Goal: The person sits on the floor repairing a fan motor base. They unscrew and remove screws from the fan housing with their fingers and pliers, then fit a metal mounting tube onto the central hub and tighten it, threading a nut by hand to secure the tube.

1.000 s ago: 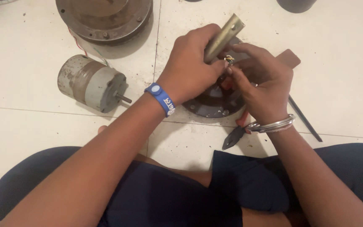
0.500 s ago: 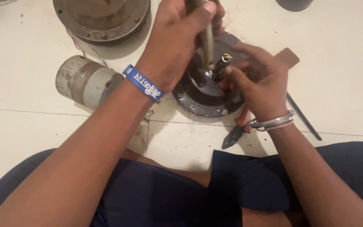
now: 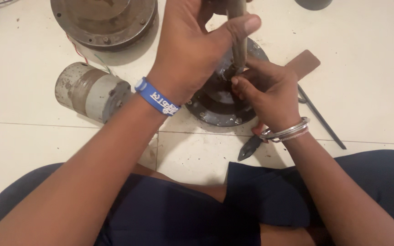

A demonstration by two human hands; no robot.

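My left hand point(image 3: 192, 43) grips a brass-coloured metal tube point(image 3: 239, 43) held upright over a dark round motor cover point(image 3: 215, 107) on the tiled floor. A blue wristband sits on that wrist. My right hand point(image 3: 265, 89), with metal bangles at the wrist, pinches a small part at the tube's lower end, at the centre of the cover. What the fingertips hold is hidden by the fingers.
A grey cylindrical motor point(image 3: 92, 91) lies to the left. A large rusty round housing point(image 3: 103, 20) sits at the top left. Pliers point(image 3: 251, 146) lie under my right wrist; a thin dark rod point(image 3: 322, 118) and a brown flat piece point(image 3: 303, 64) lie to the right.
My left hand has swung the tube from a tilted position to upright and moved it up over the centre of the cover. My right hand stays at the cover's centre.
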